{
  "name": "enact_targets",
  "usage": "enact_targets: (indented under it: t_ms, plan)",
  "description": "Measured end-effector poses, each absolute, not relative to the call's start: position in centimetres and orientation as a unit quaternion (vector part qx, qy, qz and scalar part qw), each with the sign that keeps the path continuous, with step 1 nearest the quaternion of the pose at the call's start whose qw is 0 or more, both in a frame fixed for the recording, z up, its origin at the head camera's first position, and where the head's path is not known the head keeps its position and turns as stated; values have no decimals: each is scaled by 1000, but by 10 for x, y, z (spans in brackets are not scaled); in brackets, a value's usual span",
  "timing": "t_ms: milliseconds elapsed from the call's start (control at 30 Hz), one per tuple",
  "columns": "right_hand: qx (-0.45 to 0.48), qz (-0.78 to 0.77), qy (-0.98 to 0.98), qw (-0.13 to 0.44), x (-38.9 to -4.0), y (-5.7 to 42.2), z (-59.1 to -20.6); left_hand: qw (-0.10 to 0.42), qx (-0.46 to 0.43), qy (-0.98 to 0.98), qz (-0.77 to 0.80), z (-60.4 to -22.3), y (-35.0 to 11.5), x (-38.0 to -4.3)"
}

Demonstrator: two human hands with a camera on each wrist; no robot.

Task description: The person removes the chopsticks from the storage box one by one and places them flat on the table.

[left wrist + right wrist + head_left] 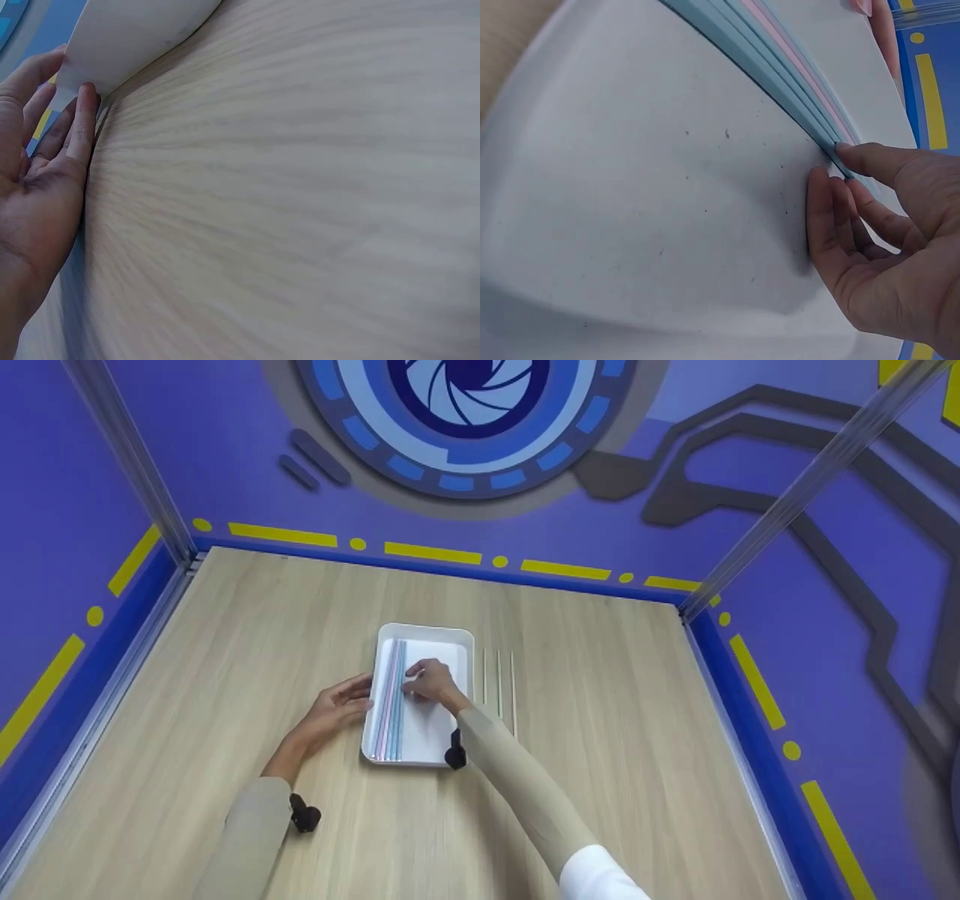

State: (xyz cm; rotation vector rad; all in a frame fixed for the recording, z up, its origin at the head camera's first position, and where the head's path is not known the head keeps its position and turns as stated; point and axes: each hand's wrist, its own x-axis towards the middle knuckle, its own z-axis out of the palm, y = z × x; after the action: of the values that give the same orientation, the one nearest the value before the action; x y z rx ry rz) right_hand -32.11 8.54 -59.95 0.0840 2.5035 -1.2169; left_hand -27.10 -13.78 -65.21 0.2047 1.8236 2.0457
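Note:
Several pastel chopsticks (384,727) in pink, lavender and blue lie side by side along the left part of a white rectangular tray (431,739). My right hand (433,681) reaches into the tray. In the right wrist view, its thumb and index finger pinch the outermost blue chopstick (742,61) near one end, with the other fingers bent below. At the tray's left side, my left hand (337,711) rests its fingertips against the outer wall. The left wrist view shows those fingers (84,124) loosely extended at the tray wall (127,45).
To the right of the tray, three thin beige chopsticks (499,679) lie lengthwise on the wooden table (615,735), partly behind the right forearm. Blue printed panels (480,532) with metal corner posts enclose the table at the back and sides.

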Motion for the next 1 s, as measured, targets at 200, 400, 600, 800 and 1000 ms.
enact_targets:
  t_ms: [200, 400, 600, 800, 1000]
  plan:
    - [33, -403, 898, 172, -318, 85, -598, 194, 78, 654, 727, -653, -137, -272]
    - [38, -334, 925, 179, -317, 84, -595, 196, 76, 665, 717, -653, -138, -272]
    - [39, -284, 943, 167, -317, 86, -596, 195, 78, 657, 724, -652, -138, -271]
    - [17, -280, 950, 137, -315, 93, -598, 193, 77, 649, 732, -651, -138, -272]
    - [14, -318, 940, 119, -307, 101, -597, 193, 72, 626, 752, -652, -137, -270]
